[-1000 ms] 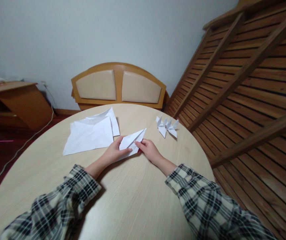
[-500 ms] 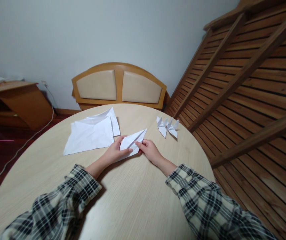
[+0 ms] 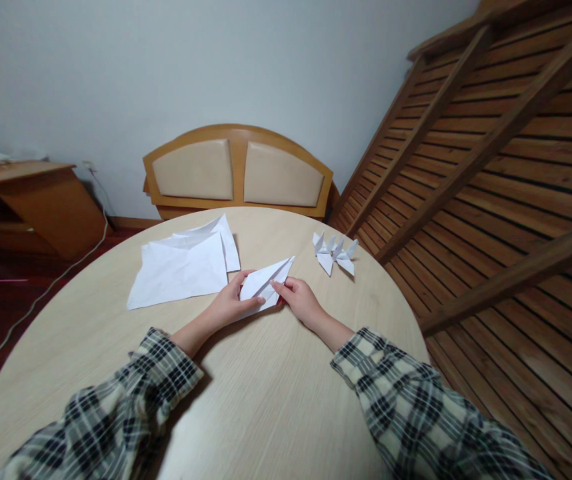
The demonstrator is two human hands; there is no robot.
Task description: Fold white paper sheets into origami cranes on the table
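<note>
A folded white sheet of paper (image 3: 266,281), kite-like with a point toward the upper right, is held between my two hands above the table. My left hand (image 3: 231,301) is closed on its left end, thumb on top and fingers behind. My right hand (image 3: 300,300) pinches the right edge below the point, with the thumb on the paper's face. Fingers under the paper are partly hidden. Left of my hands lie loose white paper sheets (image 3: 181,267), overlapping and creased. Small folded paper cranes (image 3: 335,253) stand close together at the right.
The round pale wooden table (image 3: 266,400) lies under my arms. Beyond its far edge stands a headboard (image 3: 239,167) with two cushioned panels. A slatted wooden frame (image 3: 506,173) leans at the right. A desk (image 3: 41,207) and a white cable (image 3: 36,303) are at the left.
Hardly anything differs. Both hands keep the same grip on the folded paper, whose tip has shifted very slightly upward.
</note>
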